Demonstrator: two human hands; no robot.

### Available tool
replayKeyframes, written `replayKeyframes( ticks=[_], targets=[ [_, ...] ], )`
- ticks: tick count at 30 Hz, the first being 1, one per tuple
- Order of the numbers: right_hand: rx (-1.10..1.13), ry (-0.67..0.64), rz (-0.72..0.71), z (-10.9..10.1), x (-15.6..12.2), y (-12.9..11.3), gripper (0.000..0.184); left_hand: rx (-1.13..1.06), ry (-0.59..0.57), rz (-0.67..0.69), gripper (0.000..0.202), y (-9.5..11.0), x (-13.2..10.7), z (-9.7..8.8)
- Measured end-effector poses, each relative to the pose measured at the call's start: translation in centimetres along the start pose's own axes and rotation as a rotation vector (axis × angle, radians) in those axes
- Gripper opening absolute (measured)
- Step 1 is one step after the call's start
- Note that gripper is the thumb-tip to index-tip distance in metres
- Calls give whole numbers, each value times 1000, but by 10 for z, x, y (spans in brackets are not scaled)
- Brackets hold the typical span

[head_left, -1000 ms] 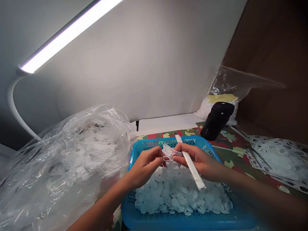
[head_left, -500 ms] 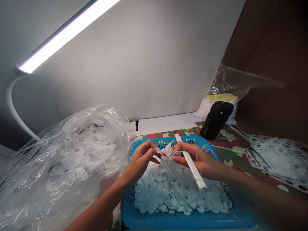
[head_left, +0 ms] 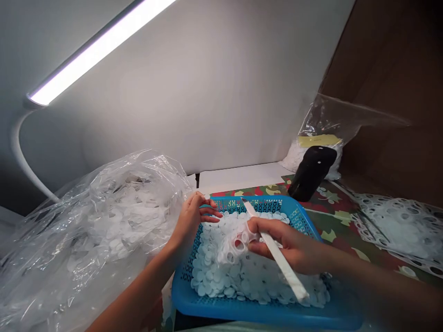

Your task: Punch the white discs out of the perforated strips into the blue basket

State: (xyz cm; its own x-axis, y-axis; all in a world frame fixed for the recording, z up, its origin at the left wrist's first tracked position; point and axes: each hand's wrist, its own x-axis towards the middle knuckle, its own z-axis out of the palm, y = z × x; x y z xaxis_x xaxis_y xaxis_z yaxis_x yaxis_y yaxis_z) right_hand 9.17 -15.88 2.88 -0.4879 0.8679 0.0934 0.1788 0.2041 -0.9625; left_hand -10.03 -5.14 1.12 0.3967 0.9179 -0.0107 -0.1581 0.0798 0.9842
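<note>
My right hand [head_left: 287, 240] pinches a crumpled white plastic sheet with round holes [head_left: 238, 244] between thumb and fingers. The same hand also holds a white-wrapped stick tool [head_left: 277, 253] with a dark pointed tip, lying slantwise across the fingers. My left hand [head_left: 194, 216] is raised above the left rim of the blue basket [head_left: 221, 310]. Its thumb and index finger are together on a small white disc [head_left: 206, 197], while the other fingers stretch out. Under both hands lies a heap of small white discs [head_left: 214, 276] in the basket.
On the left bulges a large clear plastic bag [head_left: 131, 207] of white pieces. A black object [head_left: 313, 173] stands behind the basket, near a clear bag with a yellow label [head_left: 318, 140]. Perforated white sheets [head_left: 404, 226] lie at right. A lit lamp [head_left: 97, 55] hangs overhead.
My left hand has come away from the perforated sheet, moving left and up with a small disc. The right hand keeps sheet and tool, now slightly lower.
</note>
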Motion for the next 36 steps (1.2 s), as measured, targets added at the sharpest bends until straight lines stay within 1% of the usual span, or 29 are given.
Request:
replayKeyframes(
  ticks=[2,4,6,9,11,13,16,18,20,22,24,26,29,33,36],
  targets=[
    [-59,-15,-25,3,-1,-2,9,22,-47,-1,13,0,2,-2],
    [-68,11,4,4,-2,-1,11,70,-104,3,13,0,1,-1],
    [-24,72,54,4,-1,2,14,128,-159,19,14,1,-3,3],
    [112,169,103,3,2,6,19,234,-256,54,18,1,-10,7],
    [172,195,109,3,3,7,22,332,-302,86,23,2,-13,8],
    [175,214,102,2,4,6,21,406,-344,111,27,2,-17,9],
    [162,220,107,1,5,4,20,426,-424,125,23,4,-22,11],
    [161,228,99,1,5,3,20,429,-430,147,17,6,-25,13],
    [176,220,83,0,5,2,19,429,-409,155,20,8,-27,14],
    [191,195,82,0,5,1,19,422,-432,115,31,9,-27,14],
    [196,179,84,0,4,0,20,423,-497,43,36,9,-27,13],
    [201,182,80,0,3,-1,20,434,-551,-12,33,8,-27,12],
    [237,174,106,0,2,-1,22,471,-561,-31,25,8,-27,12],
    [182,193,130,0,2,0,26,504,-554,17,22,8,-26,11],
    [119,211,150,-1,3,2,28,514,-496,148,24,8,-24,10]
  ],
)
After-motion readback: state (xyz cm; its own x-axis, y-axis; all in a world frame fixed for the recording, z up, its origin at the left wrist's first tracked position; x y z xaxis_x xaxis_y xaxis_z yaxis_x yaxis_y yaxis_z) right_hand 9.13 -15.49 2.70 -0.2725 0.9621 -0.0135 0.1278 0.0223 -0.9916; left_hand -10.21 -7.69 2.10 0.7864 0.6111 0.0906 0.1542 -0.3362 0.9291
